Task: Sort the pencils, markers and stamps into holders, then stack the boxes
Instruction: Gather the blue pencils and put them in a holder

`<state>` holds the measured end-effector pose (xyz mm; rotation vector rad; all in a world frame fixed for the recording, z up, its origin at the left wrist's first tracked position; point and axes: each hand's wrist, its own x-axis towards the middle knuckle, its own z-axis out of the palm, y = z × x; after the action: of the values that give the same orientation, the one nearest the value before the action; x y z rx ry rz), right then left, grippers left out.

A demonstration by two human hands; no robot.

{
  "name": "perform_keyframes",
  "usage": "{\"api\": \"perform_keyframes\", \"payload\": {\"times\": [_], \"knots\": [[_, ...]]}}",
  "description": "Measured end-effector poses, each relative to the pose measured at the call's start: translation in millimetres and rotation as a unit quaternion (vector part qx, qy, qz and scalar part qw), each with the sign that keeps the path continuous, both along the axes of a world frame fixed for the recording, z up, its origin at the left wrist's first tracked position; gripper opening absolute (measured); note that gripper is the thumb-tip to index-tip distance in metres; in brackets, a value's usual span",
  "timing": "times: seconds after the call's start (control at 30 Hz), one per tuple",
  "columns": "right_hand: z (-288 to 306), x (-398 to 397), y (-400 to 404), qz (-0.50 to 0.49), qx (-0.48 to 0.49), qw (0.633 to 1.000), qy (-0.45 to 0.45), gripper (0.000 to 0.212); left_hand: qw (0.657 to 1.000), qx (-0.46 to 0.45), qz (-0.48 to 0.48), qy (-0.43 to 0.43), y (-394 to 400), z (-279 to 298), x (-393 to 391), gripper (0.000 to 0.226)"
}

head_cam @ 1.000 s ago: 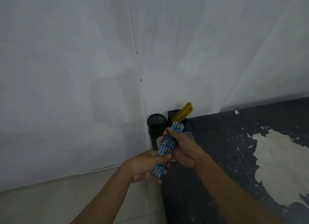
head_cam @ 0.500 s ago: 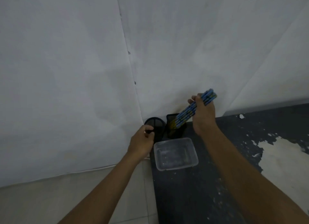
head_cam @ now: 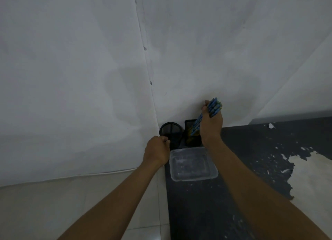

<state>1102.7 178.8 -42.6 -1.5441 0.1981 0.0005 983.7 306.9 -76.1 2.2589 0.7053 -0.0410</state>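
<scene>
My right hand grips a bundle of blue patterned pencils, tilted, with their lower ends down inside a square black mesh holder by the wall. Yellowish pencils show dimly inside that holder. A round black mesh holder stands just left of it, and my left hand is closed on its near rim. An empty clear plastic box lies on the dark table right in front of the holders, between my two forearms.
A white wall rises straight behind the holders. The dark table has worn pale patches at the right. Its left edge runs down past the clear box, with light floor tiles beyond it.
A second ago both hands held the blue pencils together. My left hand went to the round holder; my right hand carried the bundle up and lowered its ends into the square holder.
</scene>
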Motion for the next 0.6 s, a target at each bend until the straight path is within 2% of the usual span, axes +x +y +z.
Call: {"api": "perform_keyframes", "payload": {"times": [0.13, 0.27, 0.43, 0.6], "knots": [[-3.9, 1.4, -4.7, 0.028, -0.041, 0.998, -0.041, 0.031, 1.0, 0.014, -0.009, 0.0, -2.0, -0.2, 0.2, 0.029], [-2.8, 4.5, -9.9, 0.023, -0.031, 0.997, -0.061, 0.034, 1.0, -0.001, -0.012, 0.003, -1.2, -0.1, -0.7, 0.03], [9.8, 2.1, -17.9, 0.02, -0.033, 0.995, -0.088, 0.029, 0.999, -0.019, -0.046, -0.003, 2.9, 1.5, -13.9, 0.039], [29.6, -30.5, -13.2, 0.054, -0.078, 0.982, -0.161, 0.019, 0.999, -0.001, -0.043, -0.021, 18.8, 8.7, -43.6, 0.033]]}}
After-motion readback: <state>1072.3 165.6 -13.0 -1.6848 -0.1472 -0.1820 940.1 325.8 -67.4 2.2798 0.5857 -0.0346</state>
